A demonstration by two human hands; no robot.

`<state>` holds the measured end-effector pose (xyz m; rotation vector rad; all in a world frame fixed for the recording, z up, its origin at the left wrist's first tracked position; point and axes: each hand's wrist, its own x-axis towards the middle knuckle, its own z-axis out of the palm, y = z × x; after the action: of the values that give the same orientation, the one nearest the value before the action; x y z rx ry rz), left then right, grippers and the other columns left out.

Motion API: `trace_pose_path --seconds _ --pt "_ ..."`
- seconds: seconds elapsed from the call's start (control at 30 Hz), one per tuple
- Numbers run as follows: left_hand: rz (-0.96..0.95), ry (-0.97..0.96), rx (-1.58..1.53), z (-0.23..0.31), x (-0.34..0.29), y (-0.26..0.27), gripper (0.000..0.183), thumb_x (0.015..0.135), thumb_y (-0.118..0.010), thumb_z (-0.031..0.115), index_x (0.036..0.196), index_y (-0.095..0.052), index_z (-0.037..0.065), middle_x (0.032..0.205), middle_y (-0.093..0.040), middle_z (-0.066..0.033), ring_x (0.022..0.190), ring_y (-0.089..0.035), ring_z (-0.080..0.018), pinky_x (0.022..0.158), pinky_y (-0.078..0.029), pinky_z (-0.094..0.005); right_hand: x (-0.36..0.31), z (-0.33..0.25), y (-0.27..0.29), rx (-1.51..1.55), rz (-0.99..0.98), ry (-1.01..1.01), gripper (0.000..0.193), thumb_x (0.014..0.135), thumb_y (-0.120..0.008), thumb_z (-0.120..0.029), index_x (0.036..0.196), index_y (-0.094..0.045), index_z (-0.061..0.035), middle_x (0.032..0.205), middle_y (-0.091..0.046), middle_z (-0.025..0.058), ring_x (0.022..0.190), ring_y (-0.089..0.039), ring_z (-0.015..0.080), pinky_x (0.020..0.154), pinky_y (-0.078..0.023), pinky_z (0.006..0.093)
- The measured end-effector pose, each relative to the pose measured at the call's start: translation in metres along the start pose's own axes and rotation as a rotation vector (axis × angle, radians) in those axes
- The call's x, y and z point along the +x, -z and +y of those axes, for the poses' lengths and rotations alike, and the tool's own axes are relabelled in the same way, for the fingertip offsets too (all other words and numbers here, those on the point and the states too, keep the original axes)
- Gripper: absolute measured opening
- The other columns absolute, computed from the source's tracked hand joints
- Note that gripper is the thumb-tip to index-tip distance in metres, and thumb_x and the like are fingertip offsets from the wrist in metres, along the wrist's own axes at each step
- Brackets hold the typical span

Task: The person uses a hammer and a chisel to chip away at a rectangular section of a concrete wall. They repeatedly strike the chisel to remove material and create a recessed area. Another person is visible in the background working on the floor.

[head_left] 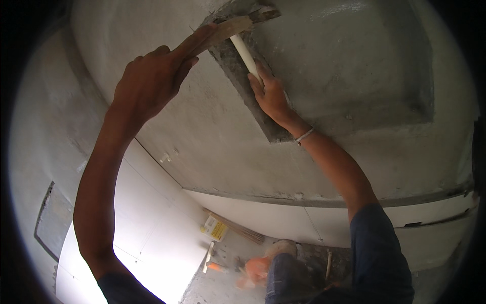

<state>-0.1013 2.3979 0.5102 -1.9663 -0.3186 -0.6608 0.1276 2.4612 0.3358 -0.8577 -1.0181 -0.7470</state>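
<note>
Both arms are raised to a grey cement wall. My left hand is closed round the near end of a flat tan strip that looks like wood, at the upper left corner of a recessed panel. Lower and to the right, my right hand grips a pale, round tool handle. The handle runs up behind the strip, which hides where it ends. A dark, blurred piece shows just past the strip's far end; I cannot tell whether it belongs to the handle.
Low on the left are bright white panels. On the floor lie a yellow and white box, a bundle of thin sticks, a tool with an orange handle and a blurred orange thing beside my leg.
</note>
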Motion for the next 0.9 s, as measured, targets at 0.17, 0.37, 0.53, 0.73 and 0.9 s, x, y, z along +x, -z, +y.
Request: trace_pose_path --seconds 0.17,0.37,0.53,0.73,0.9 --pt "0.482 -0.182 -0.272 -0.003 0.0 0.005 0.058 0.092 -0.056 0.02 0.143 -0.031 0.031 0.08 -0.063 -0.0125 0.067 -0.063 -0.026 0.063 -0.052 -0.04 -0.001 0.004 0.002 -0.046 -0.033 -0.042 0.045 0.094 -0.056 -0.018 0.132 -0.044 0.0032 0.088 -0.064 0.0255 0.084 -0.067 0.0194 0.065 -0.05 0.0311" --pt "0.195 -0.04 -0.123 -0.023 -0.005 -0.029 0.058 0.092 -0.056 0.02 0.143 -0.032 0.031 0.079 -0.065 -0.0115 0.069 -0.064 -0.0266 0.066 -0.052 -0.0421 0.002 0.0 0.0 0.004 0.014 0.017 0.042 0.094 -0.052 -0.023 0.129 -0.046 -0.0007 0.08 -0.064 0.0221 0.069 -0.064 0.0385 0.063 -0.049 0.0408" --pt "0.078 0.0 -0.029 -0.01 -0.007 -0.008 0.059 0.092 -0.056 0.022 0.144 -0.029 0.03 0.079 -0.064 -0.0117 0.067 -0.064 -0.0262 0.061 -0.052 -0.0402 0.003 0.014 -0.004 -0.115 0.013 0.036 0.042 0.095 -0.054 -0.017 0.131 -0.044 0.0021 0.087 -0.064 0.0223 0.078 -0.066 0.0184 0.067 -0.05 0.0308" --pt "0.419 -0.17 -0.3 -0.012 -0.012 -0.029 0.058 0.093 -0.055 0.024 0.144 -0.028 0.032 0.079 -0.063 -0.0113 0.064 -0.062 -0.0238 0.059 -0.052 -0.0343 -0.001 0.009 -0.004 -0.123 -0.005 0.035 0.042 0.096 -0.053 -0.018 0.131 -0.044 0.0038 0.086 -0.064 0.0244 0.075 -0.067 0.0206 0.065 -0.05 0.0306" --pt "-0.027 0.115 -0.069 -0.012 -0.015 -0.019 0.057 0.092 -0.056 0.02 0.143 -0.031 0.03 0.095 -0.067 -0.0149 0.077 -0.067 -0.0267 0.068 -0.055 -0.0355 0.003 0.006 -0.002 -0.176 0.018 0.102 0.042 0.095 -0.053 -0.018 0.129 -0.044 0.0063 0.084 -0.064 0.0251 0.075 -0.068 0.0245 0.064 -0.051 0.0316"
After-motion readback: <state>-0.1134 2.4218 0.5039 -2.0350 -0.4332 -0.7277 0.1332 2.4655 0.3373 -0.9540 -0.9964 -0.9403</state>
